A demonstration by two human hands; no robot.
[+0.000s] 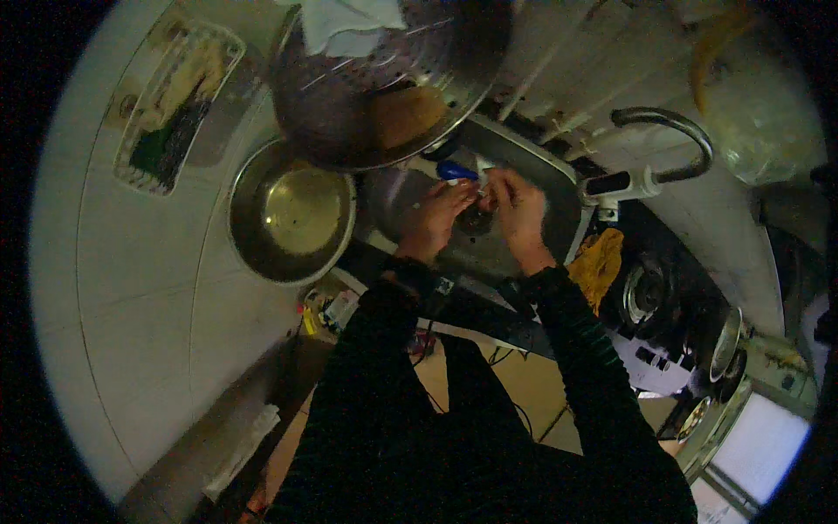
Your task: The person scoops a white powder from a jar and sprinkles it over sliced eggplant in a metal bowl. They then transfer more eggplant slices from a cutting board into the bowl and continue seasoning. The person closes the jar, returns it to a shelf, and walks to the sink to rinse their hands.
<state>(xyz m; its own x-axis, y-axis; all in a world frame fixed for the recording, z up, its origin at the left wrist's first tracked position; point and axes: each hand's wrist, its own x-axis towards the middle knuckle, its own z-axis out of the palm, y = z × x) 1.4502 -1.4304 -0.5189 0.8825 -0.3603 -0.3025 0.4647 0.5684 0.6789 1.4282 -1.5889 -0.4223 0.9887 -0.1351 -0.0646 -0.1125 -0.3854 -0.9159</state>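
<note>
My left hand and my right hand are close together over a metal sink. Between their fingertips is a small pale item, too blurred to name. A dark blue object, possibly a handle or cap, lies just beyond my left fingertips; whether my fingers hold it cannot be told. Dark bits lie in the sink below my hands. Left of the sink stands a round metal basin with yellowish liquid or a yellowish bottom. My finger grips are partly hidden.
A large metal pan holding a brown board-like piece overhangs the sink's far left. A curved faucet rises at the right. An orange cloth lies beside a stove burner. A wall rack hangs at the upper left.
</note>
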